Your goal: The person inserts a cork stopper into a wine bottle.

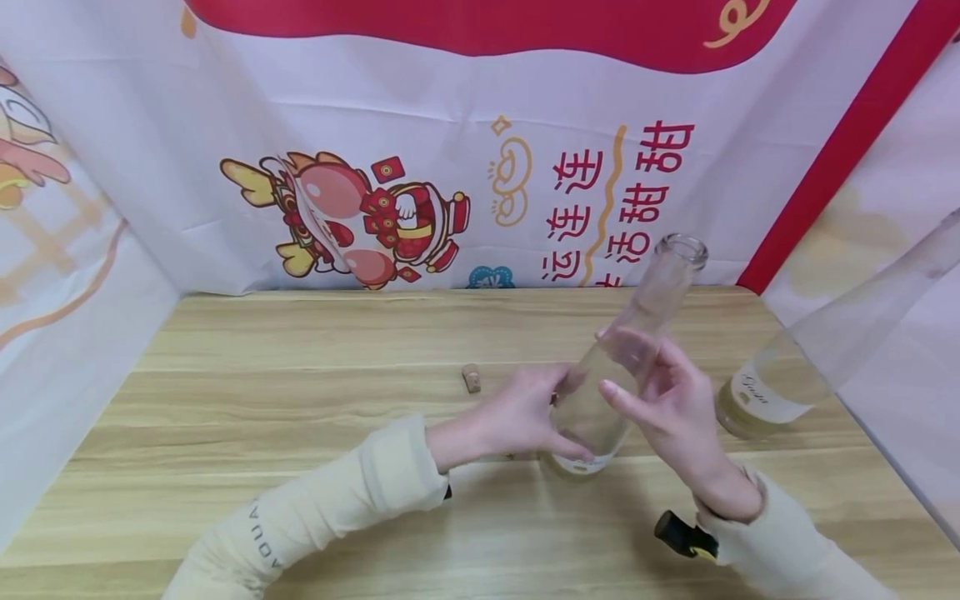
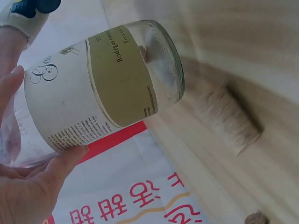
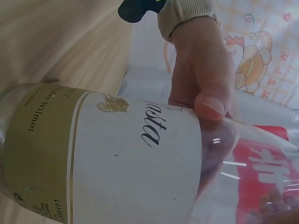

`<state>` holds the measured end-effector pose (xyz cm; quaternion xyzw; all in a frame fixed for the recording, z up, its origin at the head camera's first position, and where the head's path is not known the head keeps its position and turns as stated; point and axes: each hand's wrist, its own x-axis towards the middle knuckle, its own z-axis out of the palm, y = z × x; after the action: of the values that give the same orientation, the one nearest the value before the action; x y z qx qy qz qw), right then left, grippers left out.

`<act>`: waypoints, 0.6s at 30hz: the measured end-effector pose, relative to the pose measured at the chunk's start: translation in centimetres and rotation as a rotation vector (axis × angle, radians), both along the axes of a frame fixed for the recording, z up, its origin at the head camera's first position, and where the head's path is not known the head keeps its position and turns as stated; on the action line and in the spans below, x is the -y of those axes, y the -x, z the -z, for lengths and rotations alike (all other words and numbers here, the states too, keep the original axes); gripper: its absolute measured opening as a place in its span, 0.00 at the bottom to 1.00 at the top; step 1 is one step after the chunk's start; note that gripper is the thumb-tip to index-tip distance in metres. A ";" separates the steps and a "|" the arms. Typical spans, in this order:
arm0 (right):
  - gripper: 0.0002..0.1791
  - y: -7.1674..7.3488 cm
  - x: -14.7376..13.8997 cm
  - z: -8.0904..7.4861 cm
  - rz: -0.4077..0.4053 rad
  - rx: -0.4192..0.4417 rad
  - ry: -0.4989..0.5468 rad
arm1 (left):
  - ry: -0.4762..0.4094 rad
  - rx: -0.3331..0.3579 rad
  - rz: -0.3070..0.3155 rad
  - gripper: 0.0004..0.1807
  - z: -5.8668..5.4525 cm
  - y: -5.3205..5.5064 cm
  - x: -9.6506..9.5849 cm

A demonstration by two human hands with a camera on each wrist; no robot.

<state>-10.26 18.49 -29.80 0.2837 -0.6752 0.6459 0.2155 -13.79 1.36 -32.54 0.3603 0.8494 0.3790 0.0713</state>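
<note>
Both hands hold a clear glass bottle (image 1: 600,392), tilted with its uncorked mouth up and away to the right. My left hand (image 1: 517,417) grips the lower body, with the thumb near the label. Higher up, my right hand (image 1: 667,408) holds the bottle from the right, thumb in front; part of its fingers is hidden behind the glass. The wrist views show the label (image 3: 135,158), white above and gold below. Beyond my left hand a small cork (image 1: 471,377) lies on the table. A large cork (image 2: 229,116) shows close by the bottle's base in the left wrist view.
A second bottle (image 1: 765,400) with a white label and pale liquid low inside stands at the table's right side. The wooden table (image 1: 262,375) ends at a printed cloth backdrop (image 1: 450,100), with cloth on both sides too.
</note>
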 end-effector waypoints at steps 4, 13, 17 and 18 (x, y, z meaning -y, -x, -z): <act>0.23 0.1 0.2 0.5 -0.029 -0.003 -0.005 | 0.010 -0.025 -0.019 0.42 0.6 -0.4 0.1; 0.29 -0.1 0.3 0.7 -0.119 0.008 -0.056 | 0.006 -0.107 -0.016 0.42 1.3 -0.8 0.3; 0.30 0.0 0.5 0.7 -0.102 -0.018 -0.100 | 0.051 -0.109 0.027 0.45 1.2 -0.6 0.6; 0.29 0.1 0.5 0.8 -0.099 -0.034 -0.109 | 0.072 -0.104 0.044 0.45 1.2 -0.4 0.8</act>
<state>-10.35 17.98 -30.57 0.3388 -0.6906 0.6134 0.1788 -13.38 0.59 -33.71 0.3953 0.8569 0.3274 0.0482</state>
